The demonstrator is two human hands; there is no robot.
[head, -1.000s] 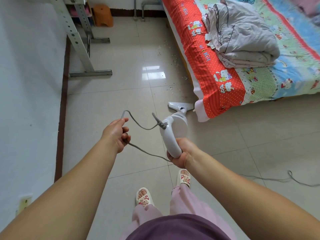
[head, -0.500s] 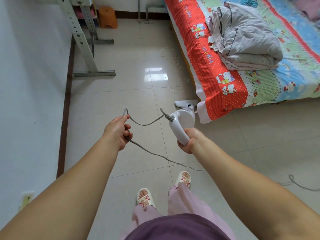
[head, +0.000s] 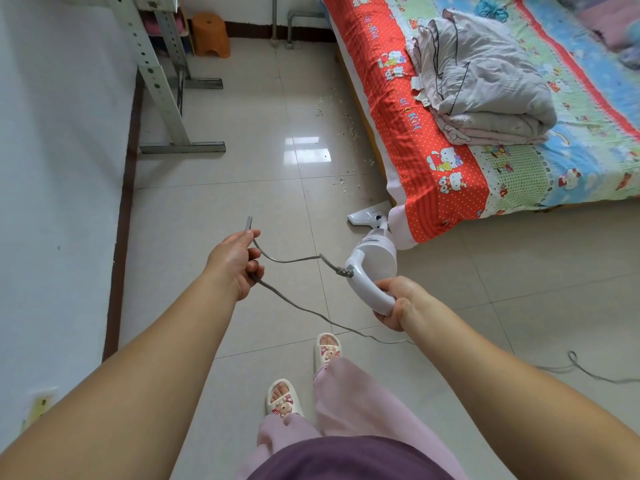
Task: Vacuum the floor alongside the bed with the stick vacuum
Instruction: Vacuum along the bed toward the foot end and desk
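My right hand (head: 394,303) grips the vacuum (head: 372,261), left (head: 235,261) holds cord (head: 294,260), and the head (head: 369,216) has slid up to the bed (head: 433,188) corner, nearing the crumbs (head: 341,183).

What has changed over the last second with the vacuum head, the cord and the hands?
The vacuum head has slid forward to the corner of the bed, its right end now hidden by the hanging sheet, toward the debris along the bed. The right hand reached forward with the vacuum handle. Unchanged: that grip, and the left hand holding a loop of the cord off the floor.
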